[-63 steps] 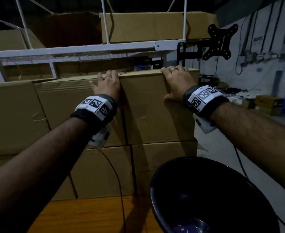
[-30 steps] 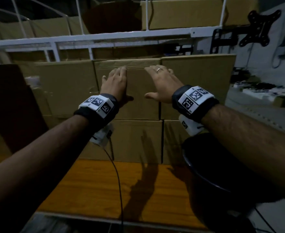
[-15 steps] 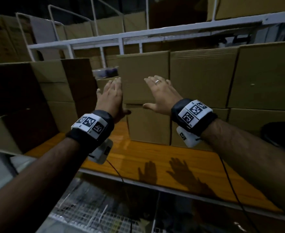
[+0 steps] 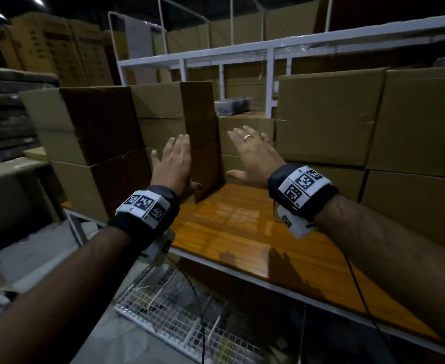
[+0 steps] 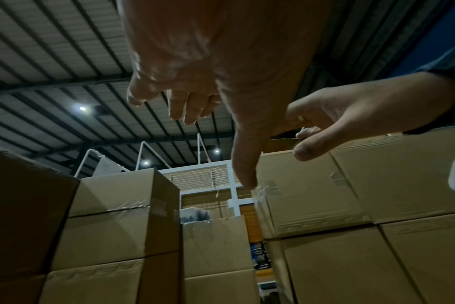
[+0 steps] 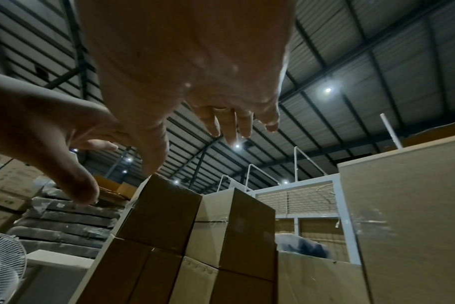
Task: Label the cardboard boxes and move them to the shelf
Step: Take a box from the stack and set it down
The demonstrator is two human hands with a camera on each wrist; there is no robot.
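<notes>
Brown cardboard boxes are stacked on the shelf's orange wooden board point(image 4: 242, 232). One stack point(image 4: 163, 132) stands to the left, another stack point(image 4: 373, 122) to the right, and a lower box point(image 4: 245, 132) sits in the gap between them. My left hand point(image 4: 174, 158) hovers in the air before the left stack with straight fingers, holding nothing. Level with it, my right hand point(image 4: 253, 153) is spread out in front of the gap, a ring on one finger, also holding nothing. The wrist views show both palms, left hand point(image 5: 195, 82) and right hand point(image 6: 195, 72), apart from the boxes.
A white metal shelf frame point(image 4: 268, 53) carries more boxes above. A wire grid point(image 4: 184, 316) lies below the board's front edge. A white fan point(image 6: 3, 267) and dark wrapped bundles point(image 4: 3, 114) stand at the left. Cables hang from both wrists.
Both hands have left the box fronts they pressed and swung left along the shelf. They now hover in front of the gap between the stacks.
</notes>
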